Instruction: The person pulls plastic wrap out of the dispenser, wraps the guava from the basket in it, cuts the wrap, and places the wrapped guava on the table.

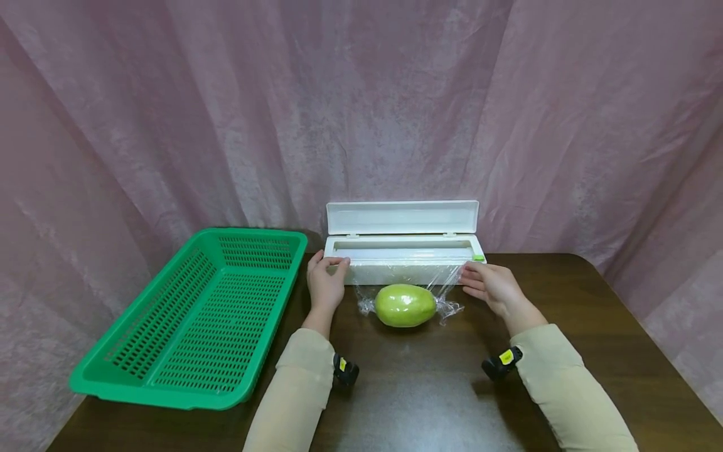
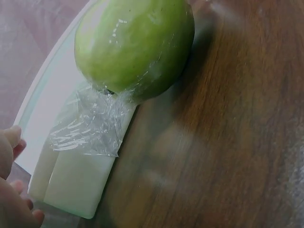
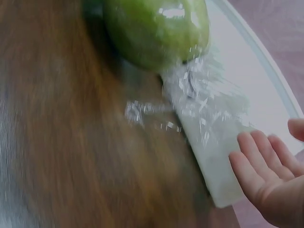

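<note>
A glossy green oval fruit (image 1: 405, 306) lies on the table wrapped in clear cling film, the film bunched into crumpled tails (image 2: 95, 123) at both ends. Right behind it stands a long white cling film box (image 1: 403, 274), lid raised, with a roll (image 1: 403, 253) inside. My left hand (image 1: 327, 282) is at the box's left end, fingers bent, thumb and fingertips apart in the left wrist view. At the right end is my right hand (image 1: 494, 289); its fingers (image 3: 261, 156) extend toward the box with the thumb apart and no object between them.
A green plastic basket (image 1: 299, 270) with slotted sides and bottom stands on the left of the brown wooden table (image 1: 418, 389). A pink curtain (image 1: 395, 107) hangs behind. On the box's right end sits a small bright green slider (image 1: 478, 258).
</note>
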Demonstrator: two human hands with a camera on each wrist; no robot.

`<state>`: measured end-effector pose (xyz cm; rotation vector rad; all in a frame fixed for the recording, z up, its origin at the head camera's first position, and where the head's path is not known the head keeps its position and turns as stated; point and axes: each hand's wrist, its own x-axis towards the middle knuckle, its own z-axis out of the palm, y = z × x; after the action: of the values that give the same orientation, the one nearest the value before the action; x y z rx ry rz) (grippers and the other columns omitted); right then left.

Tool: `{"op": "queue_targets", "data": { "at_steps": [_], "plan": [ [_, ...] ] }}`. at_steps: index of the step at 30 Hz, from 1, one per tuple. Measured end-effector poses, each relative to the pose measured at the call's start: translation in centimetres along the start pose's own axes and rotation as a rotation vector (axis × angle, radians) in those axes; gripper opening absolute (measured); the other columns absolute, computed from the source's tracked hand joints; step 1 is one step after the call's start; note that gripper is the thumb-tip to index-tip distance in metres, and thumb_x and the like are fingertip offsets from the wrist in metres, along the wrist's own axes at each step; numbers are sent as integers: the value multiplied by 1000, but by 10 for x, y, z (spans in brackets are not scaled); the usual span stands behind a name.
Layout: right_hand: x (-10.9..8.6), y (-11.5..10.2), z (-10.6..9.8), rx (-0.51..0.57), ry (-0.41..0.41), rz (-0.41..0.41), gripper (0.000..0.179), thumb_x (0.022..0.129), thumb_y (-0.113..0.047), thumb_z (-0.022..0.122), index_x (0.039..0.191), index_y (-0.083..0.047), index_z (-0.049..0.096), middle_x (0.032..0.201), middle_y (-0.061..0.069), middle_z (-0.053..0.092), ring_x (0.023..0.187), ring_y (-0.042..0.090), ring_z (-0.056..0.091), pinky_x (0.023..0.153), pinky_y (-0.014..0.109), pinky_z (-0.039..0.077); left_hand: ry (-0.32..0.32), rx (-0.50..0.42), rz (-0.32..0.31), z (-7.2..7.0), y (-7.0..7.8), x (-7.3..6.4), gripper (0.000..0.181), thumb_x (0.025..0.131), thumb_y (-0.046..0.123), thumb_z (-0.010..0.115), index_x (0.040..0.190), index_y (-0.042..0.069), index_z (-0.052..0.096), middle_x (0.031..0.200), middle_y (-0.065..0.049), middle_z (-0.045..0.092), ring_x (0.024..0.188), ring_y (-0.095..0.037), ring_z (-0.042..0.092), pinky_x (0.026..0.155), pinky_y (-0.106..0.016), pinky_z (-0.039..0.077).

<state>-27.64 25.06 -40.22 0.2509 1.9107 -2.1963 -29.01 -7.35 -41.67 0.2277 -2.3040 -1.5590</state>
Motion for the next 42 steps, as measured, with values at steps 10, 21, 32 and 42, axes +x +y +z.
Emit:
{"op": "queue_targets", "data": {
  "at_steps": [10, 21, 32, 42],
  "plan": [
    [2, -7, 15, 126, 174, 24, 7, 92, -12, 59, 91, -4, 60, 67, -3, 67, 64, 6, 67, 67, 26, 57, 4, -11, 37, 1, -2, -3, 24, 89, 25, 66, 89, 1, 70, 141, -11, 45, 134, -31, 37, 111, -47, 28],
    [-3, -3, 11, 12, 115, -46, 14, 97, -15, 51, 104, -4, 48, 77, -9, 65, 71, 3, 64, 71, 24, 56, 50, 10, 99, -5, 0, -7, 26, 89, 24, 66, 85, -1, 69, 132, -12, 51, 128, -32, 38, 107, -46, 30],
    [-13, 5, 3, 62, -60, -102, 11, 101, -15, 43, 107, -7, 46, 88, -8, 68, 87, 6, 66, 82, 24, 54, 55, -42, 86, -5, -3, -13, 21, 91, 20, 64, 89, -1, 67, 99, -16, 64, 92, -28, 59, 82, -40, 49],
    [-22, 11, -1, 52, -64, -116, 15, 100, -16, 46, 108, -4, 46, 87, -7, 67, 87, 7, 66, 83, 25, 54, -102, -222, -18, -3, -9, -21, 23, 98, 20, 51, 96, -2, 58, 101, -18, 70, 95, -29, 64, 71, -25, 48]
  ]
}}
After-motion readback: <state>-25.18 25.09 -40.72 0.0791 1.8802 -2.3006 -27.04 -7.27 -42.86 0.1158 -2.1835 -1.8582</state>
